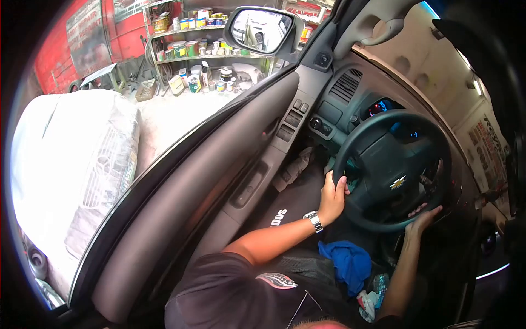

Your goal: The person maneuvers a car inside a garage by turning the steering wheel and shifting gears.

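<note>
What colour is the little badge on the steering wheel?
The badge on the steering wheel is gold, seen in the head view.

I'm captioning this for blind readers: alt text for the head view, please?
Left hand and right hand hold a round black steering wheel in a grey-trimmed car, the left wearing a silver metal watch. A crumpled blue cloth lies nearby.

the right hand (422, 221) has its fingers partly hidden by the lower rim of the steering wheel (386, 169); its upper rim covers part of the lit gauges (380, 107). labels on cans (201, 22) along the shelf (186, 32) are too small to read.
</note>
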The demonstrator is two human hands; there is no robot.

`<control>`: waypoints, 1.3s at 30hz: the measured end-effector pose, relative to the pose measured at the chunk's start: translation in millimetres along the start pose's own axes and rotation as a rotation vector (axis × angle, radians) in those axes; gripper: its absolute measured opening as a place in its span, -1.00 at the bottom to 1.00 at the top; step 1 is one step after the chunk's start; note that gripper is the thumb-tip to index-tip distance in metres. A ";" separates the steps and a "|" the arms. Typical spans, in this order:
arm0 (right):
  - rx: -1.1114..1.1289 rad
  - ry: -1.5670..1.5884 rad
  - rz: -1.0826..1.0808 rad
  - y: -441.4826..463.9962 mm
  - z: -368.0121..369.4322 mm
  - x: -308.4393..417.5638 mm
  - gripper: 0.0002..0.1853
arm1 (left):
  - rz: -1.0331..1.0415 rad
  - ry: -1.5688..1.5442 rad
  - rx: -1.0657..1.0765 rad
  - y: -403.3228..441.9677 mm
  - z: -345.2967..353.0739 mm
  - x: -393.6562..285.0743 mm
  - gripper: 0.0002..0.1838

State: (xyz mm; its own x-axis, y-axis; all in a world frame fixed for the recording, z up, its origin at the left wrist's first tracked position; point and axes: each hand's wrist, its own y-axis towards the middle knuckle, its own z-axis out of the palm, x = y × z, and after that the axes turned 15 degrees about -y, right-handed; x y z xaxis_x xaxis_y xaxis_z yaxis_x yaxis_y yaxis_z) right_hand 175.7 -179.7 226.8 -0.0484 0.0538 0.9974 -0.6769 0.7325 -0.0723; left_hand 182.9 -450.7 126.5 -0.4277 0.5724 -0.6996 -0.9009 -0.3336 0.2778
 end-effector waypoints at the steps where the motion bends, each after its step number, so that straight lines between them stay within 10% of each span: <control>1: -0.002 -0.005 0.006 -2.6 1.9 1.6 -0.27 | 0.014 -0.024 -0.003 3.3 2.1 2.6 -0.76; 39: -0.038 -0.080 -0.008 -19.5 1.0 16.1 -0.27 | -0.015 -0.111 -0.006 0.7 9.5 -5.4 -0.75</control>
State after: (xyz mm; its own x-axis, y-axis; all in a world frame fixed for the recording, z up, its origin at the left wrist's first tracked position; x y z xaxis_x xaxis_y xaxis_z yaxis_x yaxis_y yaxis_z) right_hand 187.4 -193.9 244.3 -0.1022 -0.0056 0.9948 -0.6495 0.7578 -0.0625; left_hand 183.9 -446.9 136.7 -0.4205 0.6564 -0.6263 -0.9067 -0.3289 0.2640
